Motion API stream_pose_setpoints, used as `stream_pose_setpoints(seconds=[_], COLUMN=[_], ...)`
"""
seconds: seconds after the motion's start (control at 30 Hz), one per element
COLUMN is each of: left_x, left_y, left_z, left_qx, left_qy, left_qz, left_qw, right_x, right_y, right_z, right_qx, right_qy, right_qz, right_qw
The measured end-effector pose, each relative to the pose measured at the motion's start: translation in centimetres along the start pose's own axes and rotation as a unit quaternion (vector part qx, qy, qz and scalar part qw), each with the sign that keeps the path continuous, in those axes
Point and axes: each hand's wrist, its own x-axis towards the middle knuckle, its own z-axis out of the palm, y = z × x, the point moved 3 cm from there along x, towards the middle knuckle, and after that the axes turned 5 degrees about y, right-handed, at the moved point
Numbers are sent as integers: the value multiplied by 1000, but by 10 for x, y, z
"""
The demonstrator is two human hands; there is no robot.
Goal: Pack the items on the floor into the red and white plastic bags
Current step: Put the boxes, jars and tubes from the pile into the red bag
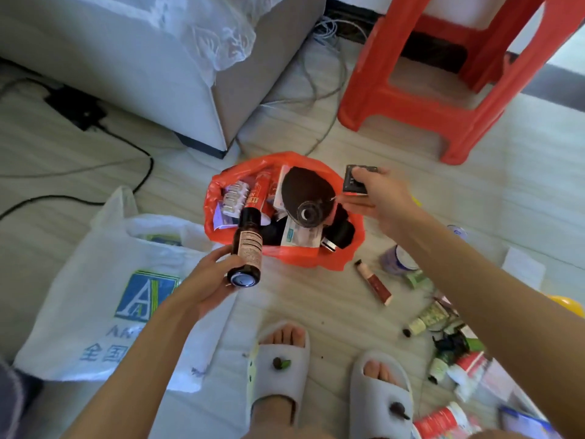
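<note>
The left hand [205, 282] is gripping a dark brown bottle [247, 248], fingers curled around its base, over the red bag's [304, 258] near rim. The right hand [384, 201] is pinching a small dark box [356, 182] just beside the bag's right edge; the white bag [79, 299] is lying on the floor at left.

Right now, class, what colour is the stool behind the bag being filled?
The plastic stool is red, clearest in the head view.

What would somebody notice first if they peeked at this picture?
Probably the red bag in the middle of the floor, stuffed with bottles and boxes. The left hand holds a brown bottle at its near edge, and the right hand holds a dark box beside it. A big red stool stands behind.
</note>
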Motion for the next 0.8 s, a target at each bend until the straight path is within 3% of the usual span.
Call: stream_pose_setpoints(seconds=[0.13,0.2,0.27,0.33,0.4,0.5,0.57,0.63,0.67,0.73,0.8], left_x=[21,29,37,45,52,61,65,71,74,78,80], left_y=[16,22,26,28,32,42,51,56,56,49,39], left_z=[14,19,21,21,23,27,32,36,38,43,47], left_qx=[-11,-8,19,62,92,115,128,136,137,110,58], left_qy=[15,19,37,57,64,70,86,100,105,110,110], left_qz=[48,63,78,94,106,139,166,186,190,177,152], left_qw=[999,998,996,992,988,981,974,968,967,972,981], right_x=[20,19,14,19,28,38,37,38,37,38,38], right_y=[-5,-1,13,36,53,54,44,43,43,49,58], right_z=[-3,1,10,16,18,17,17,16,15,11,5], right_qx=[-9,-90,-249,-410,-563,-719,-733,-731,-726,-688,-614], right_qy=[153,152,78,-15,-45,21,84,117,128,147,139], right_qz=[-140,-229,-305,-334,-330,-411,-465,-471,-454,-399,-316], right_qw=[978,957,916,849,756,560,489,480,501,588,710])
